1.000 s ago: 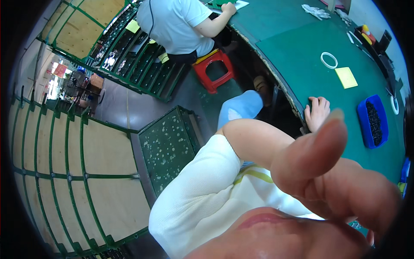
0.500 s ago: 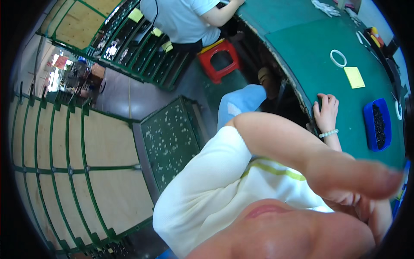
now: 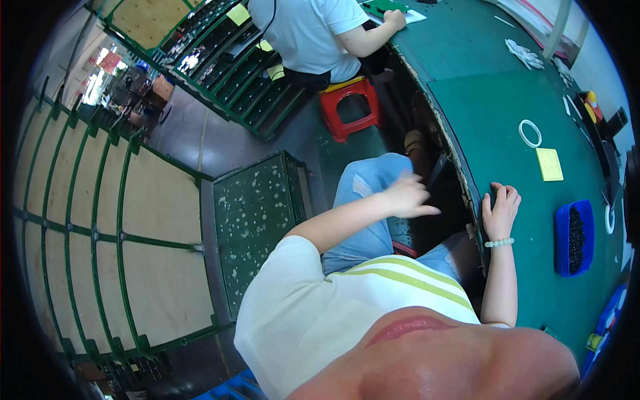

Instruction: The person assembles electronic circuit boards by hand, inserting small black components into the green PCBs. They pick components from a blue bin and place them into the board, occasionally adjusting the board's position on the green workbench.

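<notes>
My left hand (image 3: 407,196) hangs in the air above my lap, just left of the table edge. Its thumb stands apart from loosely bent fingers, a little blurred, and nothing shows in it. Palm down, my right hand (image 3: 501,212) rests on the edge of the green table mat (image 3: 490,123), fingers stretched out and holding nothing. A beaded bracelet (image 3: 500,243) circles that wrist. Right of it stands a blue bin (image 3: 560,241) filled with small black parts (image 3: 577,240). Farther up lie a yellow card (image 3: 550,165) and a white ring (image 3: 530,134).
At the far end, a co-worker (image 3: 307,33) sits on a red stool (image 3: 350,110), one hand by a green board (image 3: 385,7). White gloves (image 3: 525,55) lie on the table. A speckled green platform (image 3: 257,220) and a green-framed rack (image 3: 160,193) stand on my left.
My left hand has come down from close before the camera at right to above my lap. My right hand stays on the table edge. The view has shifted slightly.
</notes>
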Demonstrator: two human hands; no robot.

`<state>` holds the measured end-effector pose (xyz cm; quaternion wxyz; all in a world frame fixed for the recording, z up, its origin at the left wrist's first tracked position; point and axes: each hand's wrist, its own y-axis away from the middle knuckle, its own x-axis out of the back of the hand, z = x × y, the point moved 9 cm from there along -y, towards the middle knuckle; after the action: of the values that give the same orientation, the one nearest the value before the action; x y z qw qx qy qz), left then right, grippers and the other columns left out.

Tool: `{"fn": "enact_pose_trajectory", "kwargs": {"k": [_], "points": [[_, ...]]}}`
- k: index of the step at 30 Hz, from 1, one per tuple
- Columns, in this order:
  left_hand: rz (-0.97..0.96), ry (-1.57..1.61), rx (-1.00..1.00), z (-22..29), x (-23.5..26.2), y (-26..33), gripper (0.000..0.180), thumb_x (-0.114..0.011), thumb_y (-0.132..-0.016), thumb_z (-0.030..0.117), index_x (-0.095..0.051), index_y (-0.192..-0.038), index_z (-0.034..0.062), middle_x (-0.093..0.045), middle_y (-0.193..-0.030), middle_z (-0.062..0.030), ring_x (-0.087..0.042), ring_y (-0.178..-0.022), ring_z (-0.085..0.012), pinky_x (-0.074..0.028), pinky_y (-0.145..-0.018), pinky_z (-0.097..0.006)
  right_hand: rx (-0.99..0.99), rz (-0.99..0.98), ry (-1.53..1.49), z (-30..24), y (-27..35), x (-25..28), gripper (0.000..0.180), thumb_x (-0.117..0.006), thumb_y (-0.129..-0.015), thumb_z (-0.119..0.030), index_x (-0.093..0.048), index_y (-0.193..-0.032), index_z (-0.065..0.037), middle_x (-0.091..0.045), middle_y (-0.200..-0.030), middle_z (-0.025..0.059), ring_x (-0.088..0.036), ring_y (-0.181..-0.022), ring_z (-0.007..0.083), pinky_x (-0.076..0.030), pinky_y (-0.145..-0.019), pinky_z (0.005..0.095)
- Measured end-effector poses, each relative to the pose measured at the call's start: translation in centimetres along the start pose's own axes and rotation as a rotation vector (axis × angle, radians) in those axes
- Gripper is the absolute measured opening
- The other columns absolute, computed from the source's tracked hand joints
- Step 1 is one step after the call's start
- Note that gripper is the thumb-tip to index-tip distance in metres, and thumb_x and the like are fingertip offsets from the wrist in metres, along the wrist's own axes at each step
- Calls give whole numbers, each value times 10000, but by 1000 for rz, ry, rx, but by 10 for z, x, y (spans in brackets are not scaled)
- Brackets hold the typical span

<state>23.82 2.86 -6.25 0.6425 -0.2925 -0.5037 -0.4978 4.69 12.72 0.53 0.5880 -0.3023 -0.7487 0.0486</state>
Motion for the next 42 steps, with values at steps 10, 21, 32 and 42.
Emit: {"fn": "enact_pose_trajectory", "kwargs": {"k": [10, 21, 32, 42], "points": [[-202, -332, 327, -96, -119, 45, 365, -559, -860, 402, -739, -940, 94, -670, -1020, -79, -492, -1211, -257, -60, -1136, -626, 44, 15, -1, 0, 0, -3, 288, -643, -819, -141, -594, -1092, -64, -506, -1069, 173, -464, -1033, 355, -401, -906, 454], [-156, -333, 302, -94, -117, 47, 307, -567, -857, 347, -740, -894, 96, -680, -942, -77, -538, -1127, -251, -110, -1150, -580, 36, 6, -17, -1, 1, -3, 282, -638, -832, -149, -600, -1098, -65, -510, -1078, 171, -467, -1034, 352, -400, -911, 451], [-147, -321, 308, -95, -120, 43, 262, -576, -827, 308, -745, -878, 113, -690, -961, -59, -551, -1101, -248, -97, -1155, -577, 20, -3, -21, 4, 1, -4, 280, -633, -843, -149, -600, -1108, -66, -503, -1092, 176, -463, -1049, 355, -399, -926, 449], [-37, -319, 290, -98, -121, 47, 250, -596, -813, 305, -737, -813, 99, -681, -874, -74, -569, -1042, -246, -153, -1141, -570, 20, 16, -41, -4, 2, -2, 286, -648, -821, -128, -598, -1094, -57, -513, -1082, 173, -470, -1042, 356, -397, -924, 445]]}}
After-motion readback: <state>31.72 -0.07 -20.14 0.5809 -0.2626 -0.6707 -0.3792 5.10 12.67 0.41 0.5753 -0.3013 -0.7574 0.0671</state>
